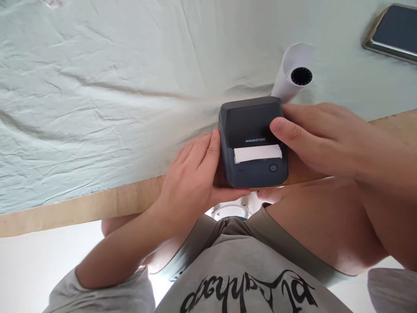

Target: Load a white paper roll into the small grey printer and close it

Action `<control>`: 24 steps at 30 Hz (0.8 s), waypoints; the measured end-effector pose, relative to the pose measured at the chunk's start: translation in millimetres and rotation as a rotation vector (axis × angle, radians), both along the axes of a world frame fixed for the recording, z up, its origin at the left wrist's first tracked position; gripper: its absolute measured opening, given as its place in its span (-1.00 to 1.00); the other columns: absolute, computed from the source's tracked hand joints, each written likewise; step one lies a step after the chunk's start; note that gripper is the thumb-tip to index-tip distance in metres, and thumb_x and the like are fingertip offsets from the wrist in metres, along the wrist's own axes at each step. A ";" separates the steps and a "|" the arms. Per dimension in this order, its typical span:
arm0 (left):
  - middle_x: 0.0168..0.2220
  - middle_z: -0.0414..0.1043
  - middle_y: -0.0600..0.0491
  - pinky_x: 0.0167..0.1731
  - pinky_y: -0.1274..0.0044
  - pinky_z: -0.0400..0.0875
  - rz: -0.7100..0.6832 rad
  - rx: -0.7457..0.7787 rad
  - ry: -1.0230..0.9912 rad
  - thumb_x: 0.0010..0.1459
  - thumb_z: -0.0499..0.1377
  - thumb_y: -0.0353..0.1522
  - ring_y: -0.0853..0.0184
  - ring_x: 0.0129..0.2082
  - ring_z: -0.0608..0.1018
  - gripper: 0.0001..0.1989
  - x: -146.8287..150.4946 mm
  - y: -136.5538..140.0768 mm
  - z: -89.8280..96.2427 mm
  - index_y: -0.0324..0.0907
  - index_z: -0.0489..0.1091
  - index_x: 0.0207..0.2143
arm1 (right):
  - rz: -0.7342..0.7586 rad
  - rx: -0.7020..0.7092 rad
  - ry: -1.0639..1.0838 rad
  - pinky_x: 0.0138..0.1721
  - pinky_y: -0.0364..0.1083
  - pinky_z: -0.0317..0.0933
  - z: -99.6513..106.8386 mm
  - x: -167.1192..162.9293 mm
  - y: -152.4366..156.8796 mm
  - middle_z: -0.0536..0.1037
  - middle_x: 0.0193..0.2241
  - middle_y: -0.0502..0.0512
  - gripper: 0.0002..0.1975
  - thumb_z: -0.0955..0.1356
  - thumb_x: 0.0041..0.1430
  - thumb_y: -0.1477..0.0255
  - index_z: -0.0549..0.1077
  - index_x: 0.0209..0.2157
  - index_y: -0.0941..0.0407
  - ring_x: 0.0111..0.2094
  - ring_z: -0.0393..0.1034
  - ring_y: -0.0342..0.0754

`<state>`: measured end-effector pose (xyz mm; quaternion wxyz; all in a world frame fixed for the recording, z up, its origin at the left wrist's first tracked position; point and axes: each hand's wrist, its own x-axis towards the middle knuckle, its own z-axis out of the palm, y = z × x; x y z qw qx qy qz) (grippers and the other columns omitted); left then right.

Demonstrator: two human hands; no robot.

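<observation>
A dark label printer (250, 121) marked NIIMBOT sits at the table's near edge, its lid down. From its slot a short strip of white label paper (257, 153) sticks out, and a round power button (273, 168) is below that. My left hand (192, 174) is wrapped against the printer's left side, thumb along its front bottom edge. On the other side my right hand (319, 134) grips the printer, with the thumb on top of the lid and the fingers partly hidden. Just behind the printer lies a roll of white paper (286, 84) with a black core.
A pale green cloth (114, 87) with creases covers the table, leaving a wooden edge strip (81, 204) bare at the front. At the far right lies a smartphone (395, 32). Something clear and shiny (54, 3) shows at the top left. My legs are beneath the edge.
</observation>
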<state>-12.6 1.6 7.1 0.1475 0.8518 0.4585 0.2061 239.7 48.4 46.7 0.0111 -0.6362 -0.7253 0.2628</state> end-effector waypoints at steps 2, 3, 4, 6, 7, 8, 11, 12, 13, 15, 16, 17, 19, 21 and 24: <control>0.24 0.53 -0.29 0.24 0.12 0.56 0.001 0.011 0.001 0.27 0.21 0.27 -0.10 0.25 0.60 -0.06 0.9 0.3 -0.4 -0.22 0.27 0.40 | 0.011 -0.014 0.011 -0.45 -0.17 -0.07 0.3 -1.4 1.1 0.50 -0.37 0.17 0.05 -0.15 0.06 -0.48 0.35 -0.33 0.20 -0.50 0.17 -0.26; 0.23 0.54 -0.30 0.22 0.12 0.56 -0.001 0.020 0.005 0.27 0.21 0.27 -0.10 0.24 0.61 -0.06 1.5 0.4 -0.3 -0.24 0.28 0.38 | 0.020 -0.026 0.020 -0.43 -0.17 -0.05 0.4 -1.5 1.8 0.52 -0.34 0.18 0.06 -0.14 0.05 -0.48 0.39 -0.30 0.19 -0.48 0.21 -0.25; 0.23 0.54 -0.32 0.22 0.12 0.56 -0.003 0.027 0.012 0.27 0.22 0.26 -0.11 0.24 0.61 -0.06 2.0 0.4 0.0 -0.27 0.29 0.37 | 0.031 -0.039 0.029 -0.42 -0.17 -0.03 0.4 -0.9 2.4 0.54 -0.31 0.18 0.07 -0.13 0.04 -0.49 0.42 -0.25 0.18 -0.46 0.26 -0.23; 0.22 0.54 -0.32 0.22 0.12 0.55 0.000 0.018 0.021 0.24 0.28 0.23 -0.12 0.24 0.61 -0.05 2.5 0.5 1.3 -0.30 0.28 0.37 | 0.050 -0.066 0.045 -0.42 -0.17 -0.01 0.5 2.0 3.8 0.56 -0.29 0.17 0.06 -0.08 0.03 -0.48 0.46 -0.19 0.17 -0.44 0.31 -0.21; 0.23 0.54 -0.32 0.24 0.12 0.54 0.007 -0.001 0.024 0.23 0.33 0.19 -0.12 0.25 0.60 -0.05 2.4 0.6 2.0 -0.30 0.27 0.37 | 0.061 -0.082 0.052 -0.43 -0.17 0.00 0.9 4.1 4.4 0.55 -0.30 0.16 0.03 -0.03 0.02 -0.47 0.46 -0.17 0.17 -0.46 0.30 -0.22; 0.23 0.54 -0.29 0.23 0.14 0.55 0.011 -0.029 0.015 0.18 0.38 0.17 -0.10 0.24 0.60 -0.04 2.0 0.8 2.4 -0.28 0.27 0.37 | 0.065 -0.098 0.051 -0.44 -0.17 -0.02 1.6 6.2 4.7 0.54 -0.35 0.14 -0.02 0.05 0.01 -0.46 0.45 -0.18 0.17 -0.49 0.27 -0.25; 0.25 0.53 -0.25 0.22 0.18 0.55 0.026 -0.058 -0.033 0.12 0.38 0.17 -0.08 0.23 0.61 0.01 0.3 1.2 1.4 -0.27 0.24 0.38 | 0.006 -0.070 0.027 -0.48 -0.18 -0.10 7.0 10.3 3.1 0.36 -0.55 0.02 -0.25 0.36 -0.06 -0.28 0.35 -0.35 0.20 -0.57 0.07 -0.36; 0.26 0.52 -0.26 0.23 0.18 0.55 0.027 -0.048 -0.044 0.15 0.34 0.20 -0.08 0.23 0.61 0.01 -0.2 1.2 0.6 -0.28 0.22 0.40 | -0.034 -0.018 0.047 -0.47 -0.18 -0.10 9.8 10.1 1.7 0.28 -0.61 -0.02 -0.32 0.44 -0.07 -0.17 0.30 -0.40 0.21 -0.58 0.00 -0.39; 0.26 0.52 -0.27 0.24 0.17 0.53 0.023 -0.035 -0.049 0.20 0.28 0.24 -0.08 0.24 0.60 0.01 -0.4 1.2 -0.4 -0.28 0.20 0.41 | -0.073 0.060 0.093 -0.46 -0.19 -0.10 12.9 8.8 0.0 0.19 -0.65 -0.05 -0.37 0.48 -0.05 -0.07 0.25 -0.43 0.22 -0.58 -0.05 -0.41; 0.28 0.51 -0.28 0.25 0.17 0.50 0.002 -0.018 -0.038 0.29 0.16 0.27 -0.07 0.27 0.58 -0.02 -0.5 1.2 -1.6 -0.28 0.18 0.43 | -0.118 0.258 0.240 -0.41 -0.20 -0.08 19.4 3.7 -2.9 0.13 -0.66 -0.06 -0.43 0.46 0.06 0.06 0.17 -0.47 0.24 -0.56 -0.07 -0.43; 0.28 0.50 -0.29 0.25 0.18 0.49 -0.012 -0.012 -0.029 0.33 0.10 0.27 -0.07 0.28 0.57 -0.04 -0.4 1.2 -1.8 -0.29 0.18 0.42 | -0.129 0.339 0.309 -0.39 -0.21 -0.05 22.5 0.3 -3.6 0.16 -0.65 -0.06 -0.45 0.42 0.14 0.09 0.15 -0.48 0.25 -0.55 -0.01 -0.43; 0.29 0.49 -0.31 0.25 0.19 0.48 -0.024 -0.004 -0.019 0.36 0.05 0.27 -0.07 0.29 0.56 -0.05 -0.3 1.2 -1.8 -0.31 0.17 0.42 | -0.141 0.393 0.354 -0.36 -0.21 -0.02 25.3 -3.5 -3.4 0.21 -0.62 -0.04 -0.48 0.39 0.20 0.12 0.14 -0.47 0.25 -0.53 0.06 -0.43; 0.30 0.47 -0.35 0.26 0.20 0.46 -0.044 0.017 0.000 0.40 -0.01 0.25 -0.07 0.30 0.55 -0.06 -0.6 1.2 -1.6 -0.35 0.15 0.43 | -0.156 0.424 0.357 -0.28 -0.20 0.07 29.8 -10.9 -0.6 0.35 -0.54 -0.01 -0.56 0.35 0.25 0.18 0.19 -0.45 0.25 -0.47 0.18 -0.42; 0.30 0.46 -0.36 0.24 0.19 0.46 -0.061 0.032 0.021 0.42 -0.01 0.23 -0.09 0.30 0.54 -0.07 -1.8 1.2 -1.6 -0.35 0.09 0.46 | -0.124 0.417 0.256 -0.13 -0.19 0.14 31.9 -17.5 4.3 0.43 -0.47 0.00 -0.66 0.35 0.26 0.22 0.30 -0.38 0.24 -0.42 0.20 -0.40; 0.31 0.43 -0.39 0.24 0.15 0.44 -0.088 0.057 0.058 0.40 0.02 0.22 -0.15 0.31 0.52 -0.02 -3.8 1.1 -2.4 -0.33 -0.01 0.52 | -0.007 0.350 0.007 -0.10 -0.16 0.04 30.3 -25.5 11.7 0.49 -0.37 -0.01 -0.73 0.29 0.29 0.24 0.44 -0.27 0.17 -0.37 0.13 -0.35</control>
